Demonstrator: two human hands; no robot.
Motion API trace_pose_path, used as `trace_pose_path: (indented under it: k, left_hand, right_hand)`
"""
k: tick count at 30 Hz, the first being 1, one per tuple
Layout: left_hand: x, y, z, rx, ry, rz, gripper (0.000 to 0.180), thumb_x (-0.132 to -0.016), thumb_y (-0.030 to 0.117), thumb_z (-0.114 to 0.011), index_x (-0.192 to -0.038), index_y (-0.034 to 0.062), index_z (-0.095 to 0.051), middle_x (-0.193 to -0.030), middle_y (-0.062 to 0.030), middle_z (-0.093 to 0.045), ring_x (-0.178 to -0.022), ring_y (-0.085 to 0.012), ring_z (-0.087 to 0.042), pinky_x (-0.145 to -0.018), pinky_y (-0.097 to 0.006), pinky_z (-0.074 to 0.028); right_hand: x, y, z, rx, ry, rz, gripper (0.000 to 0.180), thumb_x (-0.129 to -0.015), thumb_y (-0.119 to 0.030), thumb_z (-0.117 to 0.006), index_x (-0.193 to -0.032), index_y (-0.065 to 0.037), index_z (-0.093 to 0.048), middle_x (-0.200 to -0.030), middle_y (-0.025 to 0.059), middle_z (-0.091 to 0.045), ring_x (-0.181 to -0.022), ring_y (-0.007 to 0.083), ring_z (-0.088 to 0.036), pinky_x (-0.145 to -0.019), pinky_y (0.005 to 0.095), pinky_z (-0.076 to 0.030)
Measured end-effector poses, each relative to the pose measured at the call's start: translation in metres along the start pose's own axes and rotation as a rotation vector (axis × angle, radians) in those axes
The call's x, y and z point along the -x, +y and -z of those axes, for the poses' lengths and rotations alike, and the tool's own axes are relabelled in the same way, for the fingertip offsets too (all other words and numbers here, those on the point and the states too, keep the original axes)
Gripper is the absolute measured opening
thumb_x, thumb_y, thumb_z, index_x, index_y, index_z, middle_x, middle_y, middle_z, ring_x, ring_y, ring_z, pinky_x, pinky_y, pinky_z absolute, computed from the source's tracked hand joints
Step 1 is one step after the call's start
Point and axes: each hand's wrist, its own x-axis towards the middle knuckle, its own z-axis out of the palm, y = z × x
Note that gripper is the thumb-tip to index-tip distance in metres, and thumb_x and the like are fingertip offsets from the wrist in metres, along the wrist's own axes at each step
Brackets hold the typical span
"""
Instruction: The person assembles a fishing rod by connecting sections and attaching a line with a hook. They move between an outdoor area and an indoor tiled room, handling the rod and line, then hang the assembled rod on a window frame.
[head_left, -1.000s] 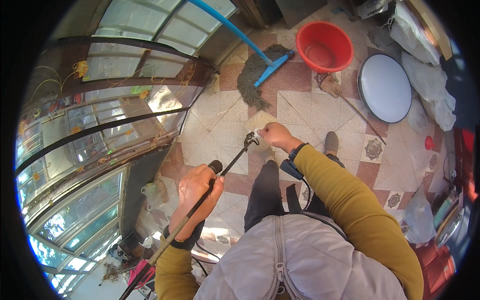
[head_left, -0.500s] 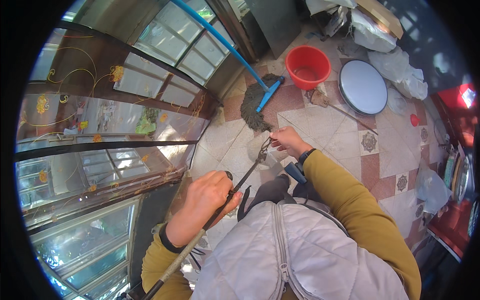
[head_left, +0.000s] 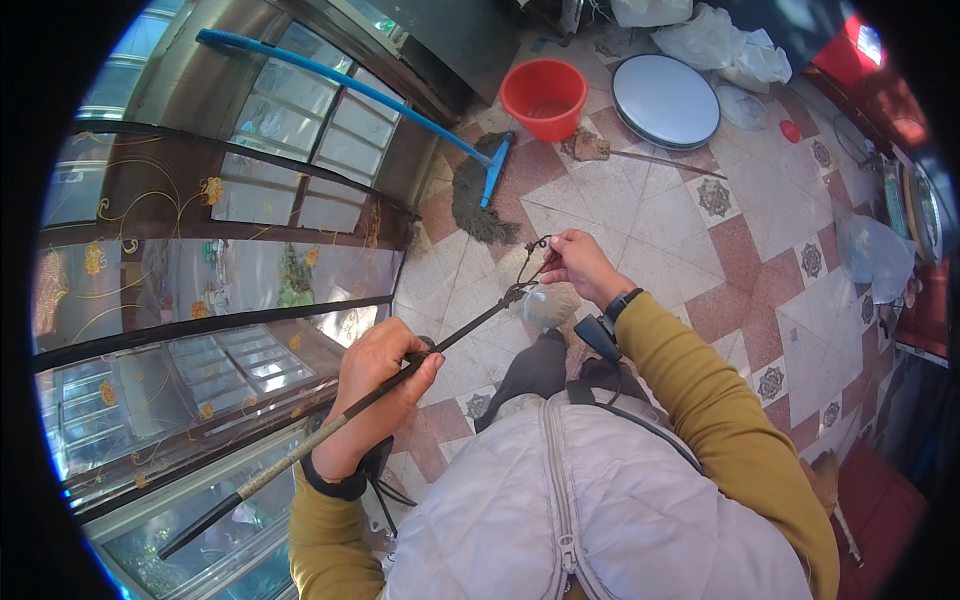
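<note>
A long thin stick (head_left: 300,445), dark at both ends and pale brown along the middle, slants across in front of me from lower left to upper right. My left hand (head_left: 378,385) is wrapped round its dark part. At its upper end hangs a knotted dark cord loop (head_left: 520,290). My right hand (head_left: 583,264) pinches that loop between thumb and fingers, holding it out from the stick. Below the loop, near my feet, a pale rounded thing (head_left: 548,300) shows on the floor, partly hidden by the cord and hand; I cannot make out its kind.
A mop (head_left: 470,195) and a blue-handled squeegee (head_left: 495,172) lie ahead. Beyond are a red basin (head_left: 545,98), a brush with a stick handle (head_left: 592,148) and a round white-topped thing (head_left: 665,100). Glass panels (head_left: 270,370) line the left; a plastic bag (head_left: 875,255) lies right.
My left hand has moved left and down with the stick, which lies flatter. My right hand stays on the cord loop, which is opened wider. The view has shifted.
</note>
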Motion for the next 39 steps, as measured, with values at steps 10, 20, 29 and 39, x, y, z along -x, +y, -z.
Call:
trace_pose_path:
  k: [10,20,29,39]
  left_hand:
    - [0.002,0.015,0.015,-0.058,-0.119,-0.214,0.02,-0.072,0.01,-0.075,-0.072,0.0013,-0.058,-0.07,-0.0114,-0.053,-0.064,-0.0284,-0.053,-0.056,-0.036,-0.04]
    - [0.024,-0.018,0.05,-0.111,-0.167,-0.309,0.019,-0.071,0.01,-0.074,-0.072,0.0024,-0.057,-0.07,-0.0107,-0.052,-0.065,-0.0294,-0.053,-0.057,-0.038,-0.041]
    - [0.053,-0.038,0.081,-0.17,-0.042,-0.284,0.017,-0.07,0.006,-0.074,-0.075,0.0001,-0.058,-0.07,-0.0117,-0.052,-0.064,-0.0297,-0.053,-0.056,-0.037,-0.041]
    - [0.088,-0.063,0.093,-0.034,0.127,-0.119,0.015,-0.073,0.001,-0.072,-0.081,-0.0024,-0.06,-0.073,-0.0085,-0.052,-0.067,-0.0191,-0.05,-0.061,-0.029,-0.039]
  right_hand:
    - [0.061,0.067,0.018,0.557,0.051,0.362,0.036,-0.083,-0.025,-0.067,-0.11,-0.003,-0.059,-0.101,0.0165,-0.059,-0.082,0.0256,-0.062,-0.062,0.0342,-0.053]
    - [0.055,0.086,-0.018,0.756,-0.106,0.457,0.025,-0.077,-0.015,-0.071,-0.1,-0.006,-0.069,-0.093,0.0118,-0.07,-0.084,0.0248,-0.066,-0.072,0.0316,-0.051]
    - [0.031,0.098,-0.095,0.712,-0.225,0.365,0.013,-0.075,-0.014,-0.073,-0.086,-0.006,-0.073,-0.072,0.0085,-0.068,-0.067,0.0161,-0.062,-0.066,0.0306,-0.049]
    - [0.044,0.033,-0.136,0.624,-0.205,0.466,0.011,-0.084,-0.01,-0.065,-0.08,0.0,-0.064,-0.074,0.0053,-0.065,-0.061,0.0113,-0.058,-0.055,0.0268,-0.047]
